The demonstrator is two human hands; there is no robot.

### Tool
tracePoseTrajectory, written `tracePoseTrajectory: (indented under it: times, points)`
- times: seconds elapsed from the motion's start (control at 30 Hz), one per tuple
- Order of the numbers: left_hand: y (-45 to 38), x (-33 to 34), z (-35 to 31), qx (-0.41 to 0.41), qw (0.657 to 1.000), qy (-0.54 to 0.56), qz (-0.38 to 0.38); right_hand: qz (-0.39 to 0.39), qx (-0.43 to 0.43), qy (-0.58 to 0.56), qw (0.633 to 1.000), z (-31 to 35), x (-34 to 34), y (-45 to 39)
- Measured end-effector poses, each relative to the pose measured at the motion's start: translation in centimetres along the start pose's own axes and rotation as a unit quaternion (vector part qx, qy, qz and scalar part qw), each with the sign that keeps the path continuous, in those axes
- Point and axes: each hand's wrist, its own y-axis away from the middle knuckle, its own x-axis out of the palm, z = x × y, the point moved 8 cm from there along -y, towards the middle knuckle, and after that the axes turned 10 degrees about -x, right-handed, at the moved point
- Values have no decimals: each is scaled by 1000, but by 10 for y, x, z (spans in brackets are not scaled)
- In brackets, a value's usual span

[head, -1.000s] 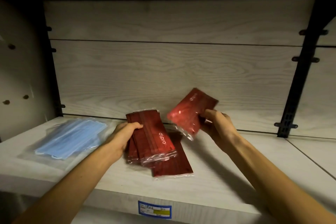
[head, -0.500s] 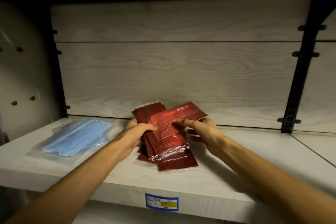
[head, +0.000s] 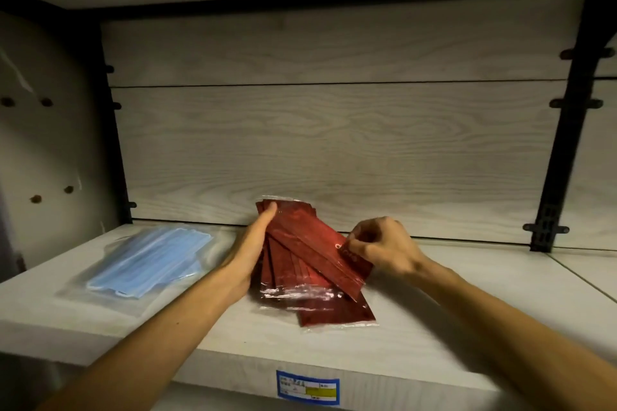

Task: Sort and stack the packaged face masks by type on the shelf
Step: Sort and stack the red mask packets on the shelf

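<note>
Red mask packs [head: 300, 264] lay fanned right of the blue packs [head: 150, 260], left hand [head: 248, 252] flat alongside, right hand [head: 384, 248] pinching the top one.

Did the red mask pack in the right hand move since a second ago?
Yes. The red plastic-wrapped mask pack came down and left, from up against the wooden back panel onto the red pile that the left hand steadies; the right hand pinches it.
</note>
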Motion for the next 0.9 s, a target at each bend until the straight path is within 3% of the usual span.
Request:
tracePoseTrajectory:
  times: [0.1, 0.27, 0.33, 0.4, 0.47, 0.57, 0.77, 0.9]
  points:
    - [-2, 1, -1, -8, 1000, 3, 16, -79, 56, -121, 988, -2, -2, 0]
    - [3, -3, 1, 25, 996, -79, -21, 57, 61, -215, 973, 11, 30, 7]
    - [4, -10, -1, 31, 996, -66, -51, 27, 74, -153, 985, 6, 20, 6]
    - [3, -23, -5, 26, 994, -41, -93, 17, 85, 8, 996, -2, 6, 7]
    - [5, -39, -7, 26, 988, -25, -147, 69, 110, 138, 982, -7, 6, 15]
    - [8, -52, -11, 43, 981, -11, -189, 141, 110, 196, 964, 1, 21, 20]
    - [12, -57, -10, 26, 980, -11, -197, 143, 128, 60, 980, 5, 22, 19]
    - [13, -56, -10, 34, 980, -14, -197, 59, 187, -29, 980, -8, 3, 24]
